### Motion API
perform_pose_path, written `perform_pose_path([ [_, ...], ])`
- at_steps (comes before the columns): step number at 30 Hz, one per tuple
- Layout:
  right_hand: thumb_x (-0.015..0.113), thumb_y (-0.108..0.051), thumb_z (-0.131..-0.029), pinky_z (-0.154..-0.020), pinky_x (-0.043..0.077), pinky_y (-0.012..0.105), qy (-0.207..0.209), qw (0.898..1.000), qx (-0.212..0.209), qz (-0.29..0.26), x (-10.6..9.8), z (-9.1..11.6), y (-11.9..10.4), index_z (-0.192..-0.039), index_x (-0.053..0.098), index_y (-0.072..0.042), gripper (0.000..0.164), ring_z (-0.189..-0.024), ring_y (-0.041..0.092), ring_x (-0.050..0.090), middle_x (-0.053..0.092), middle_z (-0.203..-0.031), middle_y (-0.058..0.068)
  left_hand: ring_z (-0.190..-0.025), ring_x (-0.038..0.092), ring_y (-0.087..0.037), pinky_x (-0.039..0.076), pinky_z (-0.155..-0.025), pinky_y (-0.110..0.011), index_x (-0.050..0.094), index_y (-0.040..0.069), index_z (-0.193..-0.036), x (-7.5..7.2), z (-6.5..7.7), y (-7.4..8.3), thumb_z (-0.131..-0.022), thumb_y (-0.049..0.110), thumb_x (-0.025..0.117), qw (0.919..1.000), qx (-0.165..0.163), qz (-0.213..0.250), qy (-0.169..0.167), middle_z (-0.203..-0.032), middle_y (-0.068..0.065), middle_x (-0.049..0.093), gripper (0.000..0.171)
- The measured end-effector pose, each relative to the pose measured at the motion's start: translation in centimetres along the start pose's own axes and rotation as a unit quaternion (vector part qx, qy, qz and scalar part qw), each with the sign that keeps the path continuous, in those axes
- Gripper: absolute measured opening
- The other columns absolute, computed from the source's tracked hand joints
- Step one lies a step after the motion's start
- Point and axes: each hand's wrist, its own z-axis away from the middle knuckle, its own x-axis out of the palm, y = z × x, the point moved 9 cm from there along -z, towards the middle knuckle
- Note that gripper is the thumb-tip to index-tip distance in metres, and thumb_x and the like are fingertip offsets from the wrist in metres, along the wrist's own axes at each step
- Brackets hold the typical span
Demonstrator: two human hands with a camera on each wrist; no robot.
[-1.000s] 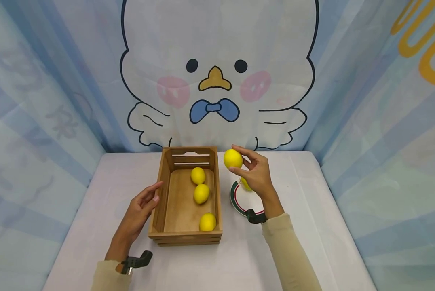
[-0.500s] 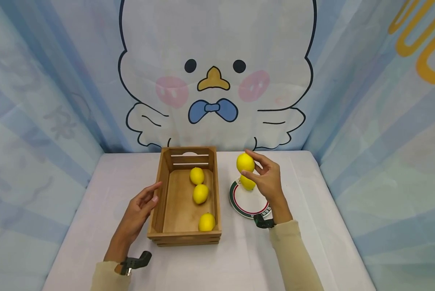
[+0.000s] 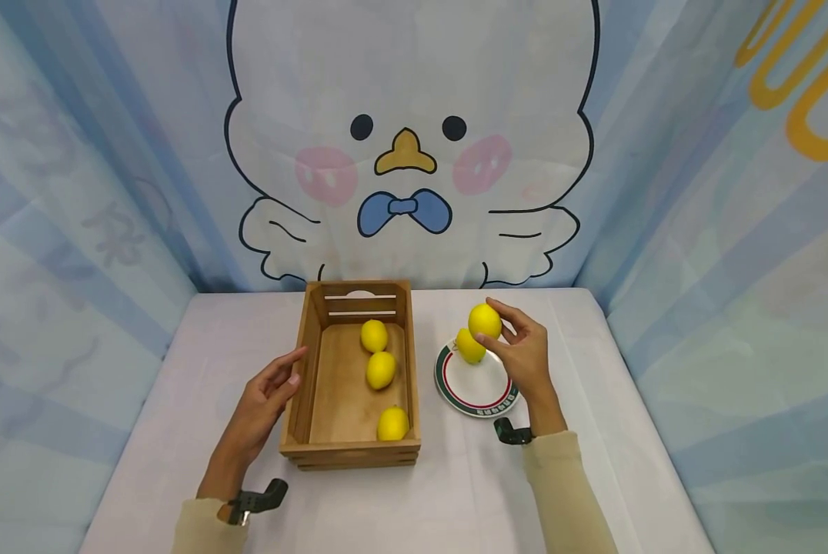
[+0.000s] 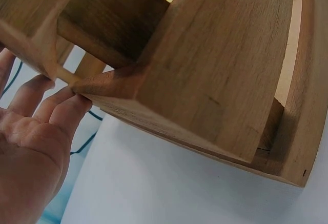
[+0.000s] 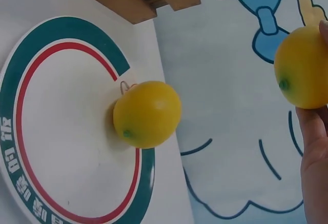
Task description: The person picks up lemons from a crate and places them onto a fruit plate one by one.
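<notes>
My right hand pinches a yellow lemon between thumb and fingers above the plate. Below it, a second lemon rests at the far side of a white plate with a green and red rim. To the left stands a slatted wooden crate. Three lemons lie inside along its right half: a far one, a middle one and a near one. The left hand touches the crate's left side with fairly straight fingertips, as the left wrist view also shows.
A white cloth covers the table. Behind and beside it hang printed curtains with a cartoon bird. Dark wrist cameras sit on the left wrist and the right wrist.
My right hand has carried its lemon rightward and toward me, from beside the crate to over the plate. The lemon on the plate now shows more fully. The left hand stays at the crate.
</notes>
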Motion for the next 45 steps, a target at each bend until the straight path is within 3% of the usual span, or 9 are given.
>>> perform_pose_path([
  [15, 0.084, 0.005, -0.086, -0.116, 0.045, 0.023, 0.040, 0.994, 0.076, 0.068, -2.9, 1.7, 4.5, -0.142, 0.068, -0.010, 0.060, -0.144, 0.024, 0.054, 0.063, -0.151, 0.010, -0.166, 0.012, -0.041, 0.016, -0.125, -0.077, 0.040, 0.020, -0.165, 0.0, 0.1, 0.0, -0.112, 0.030, 0.057, 1.0000, -0.001, 0.000, 0.000, -0.178, -0.007, 0.022, 0.057],
  [25, 0.085, 0.003, -0.087, -0.116, 0.044, 0.025, 0.053, 0.988, 0.119, 0.089, -4.0, 2.5, 6.5, -0.143, 0.066, -0.009, 0.061, -0.145, 0.025, 0.053, 0.063, -0.151, 0.009, -0.166, 0.013, -0.041, 0.016, -0.124, -0.078, 0.040, 0.021, -0.165, 0.0, 0.1, 0.2, -0.111, 0.030, 0.058, 1.0000, -0.001, 0.003, 0.000, -0.178, -0.007, 0.022, 0.057],
  [37, 0.084, -0.001, -0.089, -0.123, 0.040, 0.041, 0.060, 0.974, 0.172, 0.135, -4.7, 3.3, 9.3, -0.146, 0.064, -0.010, 0.061, -0.149, 0.027, 0.049, 0.061, -0.154, 0.009, -0.166, 0.013, -0.042, 0.015, -0.123, -0.079, 0.040, 0.021, -0.165, 0.0, 0.1, 0.0, -0.111, 0.031, 0.058, 1.0000, -0.005, 0.002, 0.000, -0.178, -0.007, 0.022, 0.057],
  [45, 0.084, 0.000, -0.089, -0.123, 0.044, 0.043, 0.072, 0.963, 0.195, 0.174, -4.9, 3.7, 10.2, -0.145, 0.065, -0.011, 0.060, -0.147, 0.029, 0.051, 0.061, -0.152, 0.011, -0.166, 0.014, -0.041, 0.016, -0.124, -0.078, 0.040, 0.021, -0.165, 0.0, 0.0, 0.0, -0.111, 0.031, 0.057, 1.0000, -0.005, 0.000, 0.000, -0.179, -0.006, 0.021, 0.057],
])
